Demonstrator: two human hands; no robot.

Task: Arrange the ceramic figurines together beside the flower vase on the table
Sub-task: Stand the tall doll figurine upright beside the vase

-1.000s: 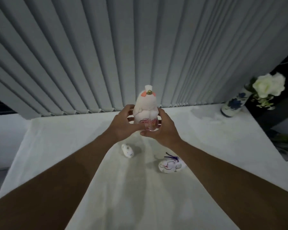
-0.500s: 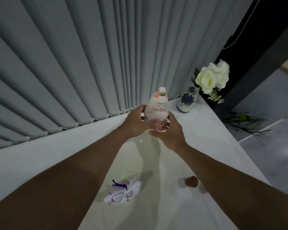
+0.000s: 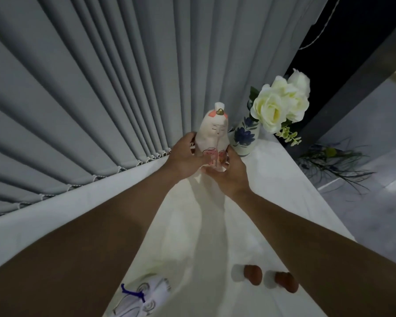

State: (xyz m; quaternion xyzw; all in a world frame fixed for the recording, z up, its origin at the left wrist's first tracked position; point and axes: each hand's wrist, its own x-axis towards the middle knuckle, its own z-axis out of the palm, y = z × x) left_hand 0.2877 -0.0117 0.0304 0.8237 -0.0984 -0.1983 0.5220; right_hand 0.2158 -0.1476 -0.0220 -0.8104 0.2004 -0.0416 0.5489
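Note:
A tall white ceramic figurine (image 3: 213, 133) with a painted face, orange cheeks and a gold top piece stands upright between both hands. My left hand (image 3: 185, 159) grips its left side and my right hand (image 3: 226, 173) cups its base and right side. Just to its right stands the white flower vase (image 3: 245, 138) with blue flower prints and white roses (image 3: 279, 104). A flat white figurine (image 3: 144, 294) with a purple cord lies near the bottom edge. Two small brown-and-white figurines (image 3: 252, 274) (image 3: 284, 281) sit near my right forearm.
The white table (image 3: 215, 236) narrows toward the vase; its right edge drops to a grey floor where green stems (image 3: 334, 165) lie. Grey vertical blinds (image 3: 101, 88) hang along the table's left and far side. A dark post (image 3: 352, 83) stands behind the vase.
Both hands have carried the tall figurine toward the vase, which is now right beside it. The view has swung right, bringing a second small brown figurine into sight.

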